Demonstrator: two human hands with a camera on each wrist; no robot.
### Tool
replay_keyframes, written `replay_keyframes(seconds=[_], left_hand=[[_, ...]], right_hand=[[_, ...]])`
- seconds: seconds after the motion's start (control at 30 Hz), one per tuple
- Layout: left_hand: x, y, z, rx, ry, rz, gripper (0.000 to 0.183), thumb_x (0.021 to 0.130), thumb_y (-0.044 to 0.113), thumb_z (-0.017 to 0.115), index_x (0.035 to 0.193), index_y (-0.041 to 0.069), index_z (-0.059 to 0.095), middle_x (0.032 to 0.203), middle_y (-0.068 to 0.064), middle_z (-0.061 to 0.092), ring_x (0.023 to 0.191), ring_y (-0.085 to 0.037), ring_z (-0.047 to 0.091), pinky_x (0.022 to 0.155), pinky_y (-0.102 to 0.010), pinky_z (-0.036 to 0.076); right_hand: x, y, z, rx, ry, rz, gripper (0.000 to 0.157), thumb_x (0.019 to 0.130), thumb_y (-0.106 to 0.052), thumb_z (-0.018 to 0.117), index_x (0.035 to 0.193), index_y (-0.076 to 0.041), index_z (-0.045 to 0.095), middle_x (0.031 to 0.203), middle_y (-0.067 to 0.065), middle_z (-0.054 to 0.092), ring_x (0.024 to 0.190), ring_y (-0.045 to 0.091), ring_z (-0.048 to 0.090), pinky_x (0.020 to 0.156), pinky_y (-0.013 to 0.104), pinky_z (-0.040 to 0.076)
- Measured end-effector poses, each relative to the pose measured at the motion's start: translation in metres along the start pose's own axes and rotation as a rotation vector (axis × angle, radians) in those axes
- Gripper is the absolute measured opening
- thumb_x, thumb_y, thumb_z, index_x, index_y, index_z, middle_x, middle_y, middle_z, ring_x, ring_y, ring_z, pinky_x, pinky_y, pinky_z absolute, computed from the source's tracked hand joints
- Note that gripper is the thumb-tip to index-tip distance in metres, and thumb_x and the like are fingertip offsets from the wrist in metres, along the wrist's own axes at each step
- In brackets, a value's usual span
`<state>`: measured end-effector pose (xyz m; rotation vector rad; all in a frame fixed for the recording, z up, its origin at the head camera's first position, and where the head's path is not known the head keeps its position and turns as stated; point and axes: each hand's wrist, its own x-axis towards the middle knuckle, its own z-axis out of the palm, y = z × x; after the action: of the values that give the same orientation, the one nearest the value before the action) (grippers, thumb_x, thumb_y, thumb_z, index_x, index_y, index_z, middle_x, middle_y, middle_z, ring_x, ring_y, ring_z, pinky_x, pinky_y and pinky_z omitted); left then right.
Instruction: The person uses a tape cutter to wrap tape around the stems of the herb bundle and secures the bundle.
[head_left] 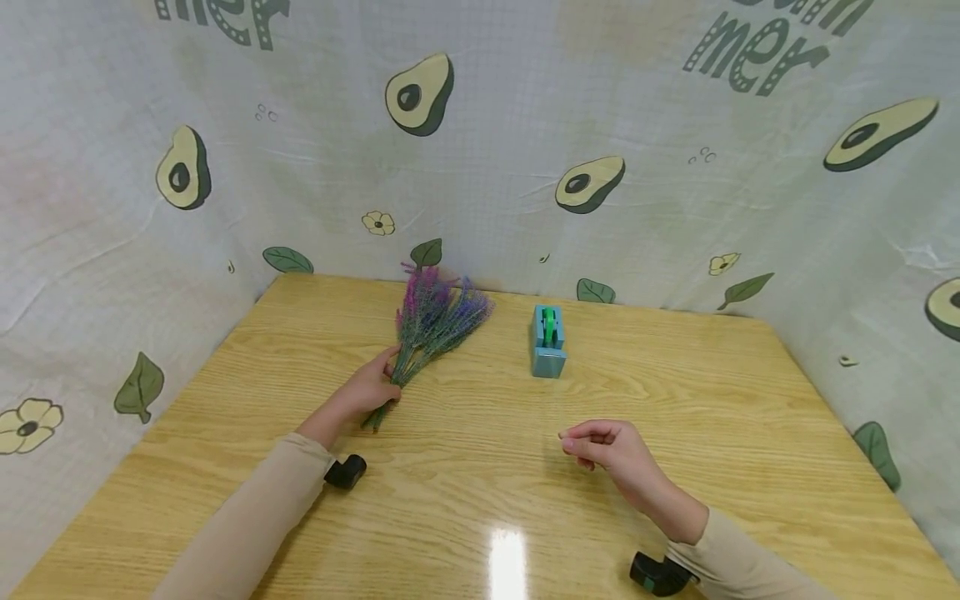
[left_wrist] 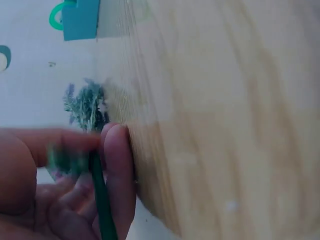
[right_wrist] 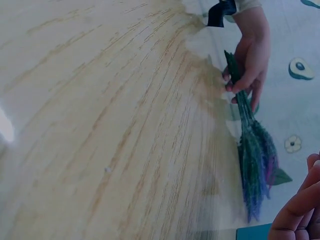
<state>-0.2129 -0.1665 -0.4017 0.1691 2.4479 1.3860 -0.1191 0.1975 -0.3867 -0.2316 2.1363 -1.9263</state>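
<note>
A bunch of purple and pink lavender-like flowers (head_left: 442, 312) is at the back left of the table, blossoms pointing to the wall. My left hand (head_left: 371, 385) grips its green stems, thumb and fingers around them; the stem ends stick out below. In the left wrist view, a dark green stem (left_wrist: 101, 200) passes between thumb and fingers. My right hand (head_left: 611, 454) hovers over the table's right front, fingers loosely bent and thumb near the forefinger, with nothing clearly held. Nearest to it stands a blue tape dispenser (head_left: 550, 362) with a green roll (head_left: 549, 323).
The wooden table (head_left: 465, 467) reaches back to a hanging cloth (head_left: 495, 167) printed with avocados and leaves. Black wrist cameras (head_left: 347, 472) sit at both cuffs. A bright reflection lies on the table's front.
</note>
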Motion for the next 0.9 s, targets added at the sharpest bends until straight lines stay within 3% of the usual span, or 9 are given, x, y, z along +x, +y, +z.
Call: replay_keyframes(seconds=[0.1, 0.23, 0.3, 0.47, 0.57, 0.77, 0.9], left_hand=[[-0.003, -0.004, -0.004, -0.068, 0.015, -0.038, 0.066, 0.094, -0.005, 0.042, 0.150, 0.007, 0.009, 0.100, -0.017, 0.039, 0.056, -0.017, 0.051, 0.049, -0.029, 0.045], [-0.009, -0.009, -0.012, 0.019, 0.079, -0.038, 0.057, 0.099, 0.005, 0.044, 0.150, 0.009, 0.017, 0.086, -0.014, 0.058, 0.051, -0.016, 0.048, 0.046, -0.027, 0.040], [-0.013, -0.012, -0.017, 0.017, 0.106, -0.016, 0.055, 0.099, 0.008, 0.046, 0.148, 0.007, 0.022, 0.083, -0.014, 0.061, 0.054, -0.017, 0.048, 0.049, -0.028, 0.039], [-0.023, -0.016, -0.023, -0.088, 0.175, 0.048, 0.047, 0.099, 0.012, 0.048, 0.142, 0.001, 0.033, 0.099, -0.020, 0.063, 0.071, -0.023, 0.053, 0.062, -0.031, 0.044], [-0.027, -0.018, -0.025, -0.131, 0.212, 0.056, 0.043, 0.100, 0.017, 0.045, 0.140, 0.000, 0.038, 0.104, -0.022, 0.063, 0.070, -0.023, 0.053, 0.060, -0.029, 0.044], [-0.030, -0.019, -0.027, -0.254, 0.250, -0.002, 0.038, 0.099, 0.018, 0.047, 0.134, 0.003, 0.048, 0.102, -0.020, 0.065, 0.061, -0.017, 0.050, 0.049, -0.023, 0.035], [-0.033, -0.019, -0.031, -0.289, 0.275, -0.029, 0.037, 0.097, 0.019, 0.053, 0.129, 0.002, 0.054, 0.102, -0.016, 0.067, 0.063, -0.016, 0.053, 0.051, -0.023, 0.038]], right_hand=[[0.000, -0.001, 0.001, 0.007, 0.004, 0.005, 0.031, 0.085, -0.004, 0.066, 0.101, 0.023, 0.058, 0.076, 0.000, 0.067, 0.059, 0.009, 0.050, 0.056, 0.024, 0.044], [0.000, -0.002, 0.002, 0.012, 0.009, 0.015, 0.031, 0.085, -0.005, 0.067, 0.101, 0.021, 0.059, 0.078, 0.001, 0.068, 0.060, 0.010, 0.050, 0.056, 0.026, 0.045], [0.000, -0.003, 0.002, 0.011, 0.011, 0.017, 0.031, 0.085, -0.005, 0.067, 0.101, 0.021, 0.060, 0.078, 0.002, 0.068, 0.060, 0.010, 0.051, 0.057, 0.026, 0.045], [0.000, -0.003, 0.001, 0.008, 0.017, 0.014, 0.030, 0.085, -0.004, 0.066, 0.101, 0.020, 0.060, 0.078, 0.001, 0.068, 0.060, 0.010, 0.051, 0.056, 0.026, 0.045], [0.000, -0.004, 0.001, 0.011, 0.017, 0.013, 0.029, 0.085, -0.005, 0.066, 0.100, 0.020, 0.061, 0.078, 0.000, 0.069, 0.060, 0.010, 0.051, 0.057, 0.026, 0.045], [0.000, -0.006, -0.001, 0.019, 0.013, 0.001, 0.023, 0.085, -0.006, 0.067, 0.098, 0.014, 0.065, 0.084, 0.003, 0.069, 0.060, 0.010, 0.052, 0.057, 0.026, 0.045], [0.000, -0.009, -0.002, 0.028, 0.009, -0.019, 0.020, 0.086, -0.005, 0.066, 0.098, 0.011, 0.067, 0.082, 0.001, 0.069, 0.061, 0.010, 0.052, 0.057, 0.026, 0.046]])
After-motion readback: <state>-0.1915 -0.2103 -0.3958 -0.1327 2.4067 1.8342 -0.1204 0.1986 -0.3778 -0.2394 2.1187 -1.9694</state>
